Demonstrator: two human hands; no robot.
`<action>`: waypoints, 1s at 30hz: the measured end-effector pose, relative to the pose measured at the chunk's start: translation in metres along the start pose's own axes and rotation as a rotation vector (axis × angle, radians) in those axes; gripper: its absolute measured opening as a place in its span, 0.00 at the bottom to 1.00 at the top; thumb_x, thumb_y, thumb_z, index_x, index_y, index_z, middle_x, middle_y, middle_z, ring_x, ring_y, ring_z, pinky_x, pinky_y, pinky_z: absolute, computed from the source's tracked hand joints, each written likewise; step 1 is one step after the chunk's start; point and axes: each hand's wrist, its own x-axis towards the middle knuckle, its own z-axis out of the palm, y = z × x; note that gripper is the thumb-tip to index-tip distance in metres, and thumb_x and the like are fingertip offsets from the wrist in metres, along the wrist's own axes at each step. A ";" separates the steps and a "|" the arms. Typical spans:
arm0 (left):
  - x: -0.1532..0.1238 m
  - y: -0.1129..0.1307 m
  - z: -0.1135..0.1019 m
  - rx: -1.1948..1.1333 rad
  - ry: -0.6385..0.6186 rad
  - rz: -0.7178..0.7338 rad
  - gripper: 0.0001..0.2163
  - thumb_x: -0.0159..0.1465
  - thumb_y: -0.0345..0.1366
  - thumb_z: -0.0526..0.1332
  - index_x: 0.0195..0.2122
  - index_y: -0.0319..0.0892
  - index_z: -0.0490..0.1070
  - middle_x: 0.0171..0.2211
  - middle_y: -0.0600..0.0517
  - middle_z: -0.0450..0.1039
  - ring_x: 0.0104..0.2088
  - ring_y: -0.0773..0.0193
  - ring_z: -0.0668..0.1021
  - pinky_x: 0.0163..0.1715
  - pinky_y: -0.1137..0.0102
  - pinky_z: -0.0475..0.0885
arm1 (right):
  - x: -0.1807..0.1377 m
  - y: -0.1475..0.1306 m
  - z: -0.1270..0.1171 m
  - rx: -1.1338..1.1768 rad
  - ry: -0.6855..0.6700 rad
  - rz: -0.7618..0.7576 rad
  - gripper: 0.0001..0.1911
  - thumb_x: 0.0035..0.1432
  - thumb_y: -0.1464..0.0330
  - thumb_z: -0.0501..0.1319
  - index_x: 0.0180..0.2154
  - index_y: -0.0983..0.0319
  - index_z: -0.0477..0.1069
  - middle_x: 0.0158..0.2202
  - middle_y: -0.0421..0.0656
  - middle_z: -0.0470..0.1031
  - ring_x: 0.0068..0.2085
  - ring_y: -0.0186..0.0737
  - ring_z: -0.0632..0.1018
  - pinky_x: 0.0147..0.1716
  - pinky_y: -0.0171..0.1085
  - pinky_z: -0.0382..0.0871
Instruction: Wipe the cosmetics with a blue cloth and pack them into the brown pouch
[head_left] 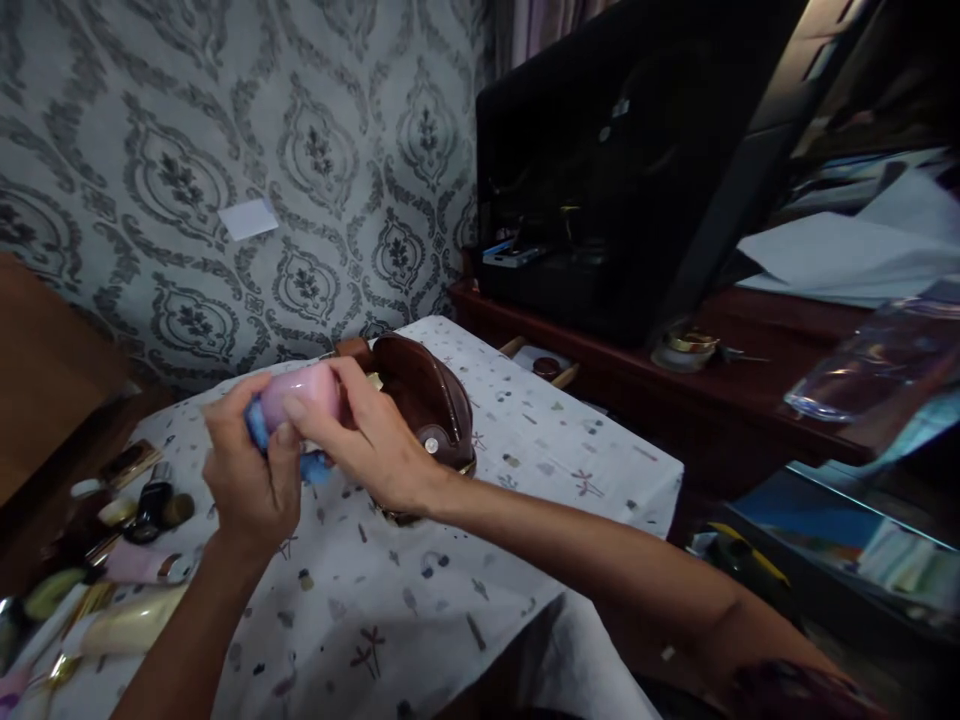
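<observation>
A glossy pink cylindrical container point(306, 390) is held between both my hands above the patterned cloth. My left hand point(251, 465) wraps around its left end, with fuzzy blue material point(257, 424) pressed against the container there. More of that blue material point(316, 468) hangs below, between my hands. My right hand point(379, 440) grips the container's right end with thumb and fingers. Just behind my right hand stands a brown bag point(416, 385), its zipped top open; my hand and wrist hide part of it.
Several cosmetics lie at left, among them a cream tube point(131, 622), a pink tube point(135, 563) and a black bottle point(154, 505). A patterned tablecloth point(450, 590) covers the table. At right, a large black screen point(600, 180) stands on a dark red desk point(720, 385) with papers point(855, 255).
</observation>
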 end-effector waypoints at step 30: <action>-0.044 0.010 0.034 -0.159 -0.452 -0.053 0.18 0.73 0.42 0.52 0.56 0.40 0.72 0.34 0.50 0.81 0.29 0.66 0.80 0.31 0.73 0.71 | 0.089 0.099 -0.026 -0.929 -0.472 0.520 0.15 0.65 0.64 0.63 0.49 0.66 0.73 0.49 0.48 0.77 0.48 0.45 0.79 0.47 0.45 0.76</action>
